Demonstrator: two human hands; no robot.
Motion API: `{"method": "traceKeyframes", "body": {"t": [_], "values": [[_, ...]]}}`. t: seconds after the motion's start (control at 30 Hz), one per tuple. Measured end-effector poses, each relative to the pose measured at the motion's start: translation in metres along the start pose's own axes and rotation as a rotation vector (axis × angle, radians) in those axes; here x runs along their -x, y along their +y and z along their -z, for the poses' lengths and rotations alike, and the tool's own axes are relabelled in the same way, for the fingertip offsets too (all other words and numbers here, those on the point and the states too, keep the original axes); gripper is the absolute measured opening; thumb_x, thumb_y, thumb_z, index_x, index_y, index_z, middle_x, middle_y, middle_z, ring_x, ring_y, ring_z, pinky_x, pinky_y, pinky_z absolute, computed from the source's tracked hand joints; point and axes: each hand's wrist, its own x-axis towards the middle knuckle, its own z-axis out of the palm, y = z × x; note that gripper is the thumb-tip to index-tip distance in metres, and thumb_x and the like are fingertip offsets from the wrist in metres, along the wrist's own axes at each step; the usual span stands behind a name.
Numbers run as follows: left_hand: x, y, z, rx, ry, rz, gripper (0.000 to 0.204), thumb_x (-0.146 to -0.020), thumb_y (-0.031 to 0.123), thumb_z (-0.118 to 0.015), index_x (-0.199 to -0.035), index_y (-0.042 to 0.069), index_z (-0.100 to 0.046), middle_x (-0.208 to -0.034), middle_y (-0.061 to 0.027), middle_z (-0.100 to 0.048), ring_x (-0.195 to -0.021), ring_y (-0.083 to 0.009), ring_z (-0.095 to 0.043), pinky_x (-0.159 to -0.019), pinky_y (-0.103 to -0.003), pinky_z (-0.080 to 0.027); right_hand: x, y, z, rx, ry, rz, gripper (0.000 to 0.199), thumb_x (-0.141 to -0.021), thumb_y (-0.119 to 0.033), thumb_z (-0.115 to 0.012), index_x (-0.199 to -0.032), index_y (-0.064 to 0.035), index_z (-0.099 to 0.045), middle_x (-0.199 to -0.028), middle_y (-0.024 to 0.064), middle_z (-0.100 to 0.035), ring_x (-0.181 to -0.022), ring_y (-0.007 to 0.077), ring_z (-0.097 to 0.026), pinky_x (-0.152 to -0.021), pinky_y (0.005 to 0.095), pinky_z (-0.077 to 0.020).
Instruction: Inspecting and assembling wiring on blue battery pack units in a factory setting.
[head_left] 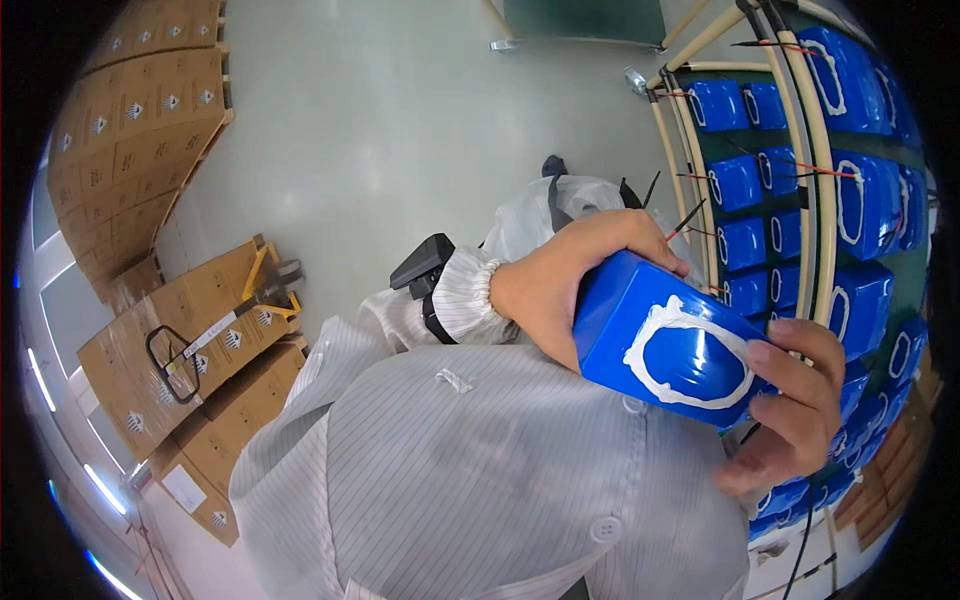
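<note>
A blue shrink-wrapped battery pack (690,355) is held tilted in front of my chest. An uneven ring of white glue-like paste (640,362) runs round its facing side. My left hand (585,270) wraps over the pack's upper left edge, its fingers partly behind it. A thin red and black lead (686,218) sticks up beside those fingers. At the other end is my right hand (800,400), fingers bent, their tips on the pack's right edge. Its thumb shows lower down, apart from the pack's face.
On my right stands a rack with cream tubes (815,180), holding many similar blue packs (742,182) with white rings and leads. Stacked brown cartons (140,120) fill the left side, with a yellow and black handled tool (265,285) by them. A green surface (585,20) lies ahead.
</note>
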Motion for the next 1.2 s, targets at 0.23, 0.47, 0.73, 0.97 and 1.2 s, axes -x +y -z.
{"method": "traceKeyframes", "body": {"t": [0.23,0.47,0.73,0.97,1.2], "values": [[0.000,0.003,-0.001,-0.004,0.001,0.018,0.098,-0.060,0.043,-0.095,-0.135,0.001,-0.049,-0.130,-0.0199,-0.061,-0.117,-0.0314,-0.060,-0.100,-0.041,-0.047,-0.028,0.010,-0.019,-0.123,0.025,0.030,0.056,-0.070,-0.053,-0.085,-0.082,-0.0081,-0.053,-0.105,0.0180,-0.072,-0.096,0.0398,-0.067,-0.069,0.0462,-0.0536],[-0.002,0.000,0.002,-0.007,-0.028,0.046,0.096,-0.060,0.043,-0.095,-0.133,0.001,-0.050,-0.128,-0.0190,-0.060,-0.115,-0.0313,-0.060,-0.099,-0.042,-0.046,-0.053,0.007,-0.023,-0.401,0.042,-0.281,0.029,-0.081,-0.022,-0.076,-0.093,-0.0008,-0.061,-0.101,0.0186,-0.069,-0.092,0.0325,-0.065,-0.075,0.0382,-0.0516],[-0.013,0.003,-0.004,-0.082,0.018,0.029,0.085,-0.054,0.046,-0.095,-0.117,0.005,-0.056,-0.108,-0.0113,-0.062,-0.095,-0.0270,-0.063,-0.083,-0.036,-0.049,-0.061,0.043,-0.010,-0.739,-0.214,-0.491,0.018,-0.077,0.001,-0.063,-0.095,0.0034,-0.064,-0.101,0.0179,-0.069,-0.095,0.0232,-0.069,-0.090,0.0338,-0.0531],[-0.009,0.000,-0.003,-0.047,-0.022,0.105,0.087,-0.056,0.045,-0.095,-0.120,0.004,-0.053,-0.110,-0.0118,-0.059,-0.098,-0.0269,-0.061,-0.086,-0.038,-0.048,-0.073,0.055,-0.006,-0.745,-0.375,-0.482,0.021,-0.071,-0.006,-0.064,-0.091,-0.0027,-0.060,-0.105,0.0176,-0.067,-0.091,0.0213,-0.068,-0.082,0.0322,-0.0563],[-0.012,-0.003,-0.011,-0.040,0.029,0.124,0.085,-0.052,0.047,-0.095,-0.114,0.005,-0.054,-0.104,-0.0110,-0.060,-0.091,-0.0279,-0.061,-0.080,-0.037,-0.048,-0.080,0.069,-0.004,-0.811,-0.490,-0.467,0.019,-0.071,-0.007,-0.066,-0.088,-0.0038,-0.057,-0.105,0.0146,-0.063,-0.089,0.0199,-0.067,-0.078,0.0301,-0.0562]]}}
